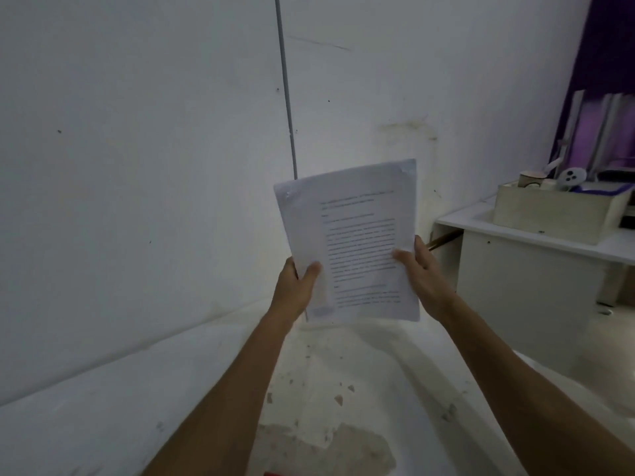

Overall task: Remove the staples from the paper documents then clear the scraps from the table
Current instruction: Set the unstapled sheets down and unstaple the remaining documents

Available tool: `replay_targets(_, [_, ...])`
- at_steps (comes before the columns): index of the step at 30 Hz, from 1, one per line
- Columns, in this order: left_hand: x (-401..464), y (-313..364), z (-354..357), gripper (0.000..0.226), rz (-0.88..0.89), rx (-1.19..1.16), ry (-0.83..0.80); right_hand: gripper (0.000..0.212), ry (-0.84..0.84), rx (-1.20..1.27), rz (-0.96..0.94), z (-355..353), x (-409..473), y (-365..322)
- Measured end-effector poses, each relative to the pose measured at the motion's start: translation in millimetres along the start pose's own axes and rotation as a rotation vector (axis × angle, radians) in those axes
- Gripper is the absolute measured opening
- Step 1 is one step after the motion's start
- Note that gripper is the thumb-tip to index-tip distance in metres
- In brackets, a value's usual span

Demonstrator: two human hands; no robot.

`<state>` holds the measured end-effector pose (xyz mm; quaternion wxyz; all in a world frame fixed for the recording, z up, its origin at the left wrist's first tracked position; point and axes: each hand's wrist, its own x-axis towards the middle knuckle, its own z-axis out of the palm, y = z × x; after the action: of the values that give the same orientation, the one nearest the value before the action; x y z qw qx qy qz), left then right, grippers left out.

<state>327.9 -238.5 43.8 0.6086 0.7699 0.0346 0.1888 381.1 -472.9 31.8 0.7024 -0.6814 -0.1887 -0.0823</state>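
Observation:
I hold a stack of printed paper documents upright in the air in front of the wall, both arms stretched forward. My left hand grips the stack's lower left edge, thumb on the front page. My right hand grips the right edge, thumb across the text. The top corners of the stack look creased; no staple is clear enough to tell. The white table lies below my arms, worn and stained, with small brownish scraps or flecks on its surface.
A pale wall with a thin vertical pipe stands close behind the table. At the right is a second white desk carrying a beige box of small items, with a purple curtain behind. Something red peeks at the bottom edge.

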Motion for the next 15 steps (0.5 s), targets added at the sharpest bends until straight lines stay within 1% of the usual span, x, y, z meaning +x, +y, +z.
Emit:
replay_targets(2, [1.6,10.9,0.5,0.043,0.084,0.000,-0.001,0.026,-0.007,0.020,-0.030,2.1,0.6,-8.7])
replay_targets(4, [-0.1,11.7,1.7,0.041,0.108,0.042,0.022,0.027,-0.016,-0.013,-0.039,3.7,-1.1,-11.7])
replay_targets(9, [-18.7,-21.2,5.7,0.044,0.015,0.099,-0.012,0.025,-0.010,-0.107,0.069,10.9,-20.2,19.0])
replay_targets(13, [-17.3,-28.6,6.6,0.039,0.023,0.115,-0.009,0.022,0.024,-0.103,0.076,11.5,-24.3,26.9])
replay_targets(15, [-18.9,-30.8,6.7,0.038,0.001,0.148,-0.037,0.026,0.002,-0.133,0.103,10.5,-26.3,31.5])
